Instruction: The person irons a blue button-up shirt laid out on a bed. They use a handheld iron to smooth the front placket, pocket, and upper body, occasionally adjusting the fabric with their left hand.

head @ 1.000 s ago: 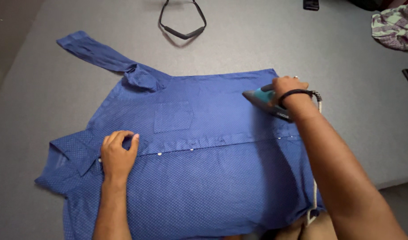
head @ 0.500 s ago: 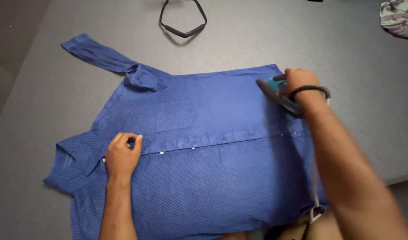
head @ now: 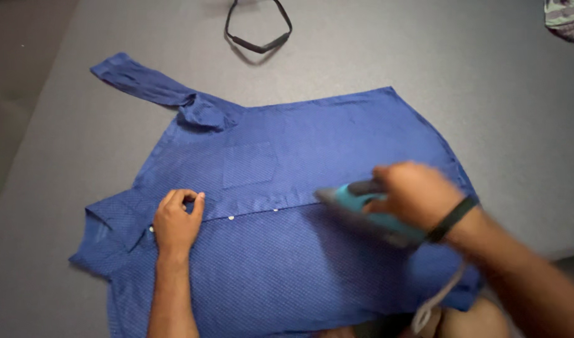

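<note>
A blue dotted button shirt (head: 280, 250) lies flat on a grey surface (head: 424, 56), collar to the left, one sleeve stretched to the upper left. My left hand (head: 177, 222) presses on the shirt near the collar, fingers curled by the button placket. My right hand (head: 415, 194) grips the handle of a teal iron (head: 362, 209), blurred by motion, resting on the shirt's middle near the placket. A black band circles my right wrist. The iron's pale cord (head: 437, 300) hangs near the lower edge.
A black strap (head: 257, 34) lies looped at the top of the grey surface. A patterned cloth (head: 568, 19) shows at the top right corner. The surface's edge runs along the far left and lower right.
My right hand has slid the iron from the shirt's far hem edge down and left to the middle by the placket. My left hand has stayed near the collar.
</note>
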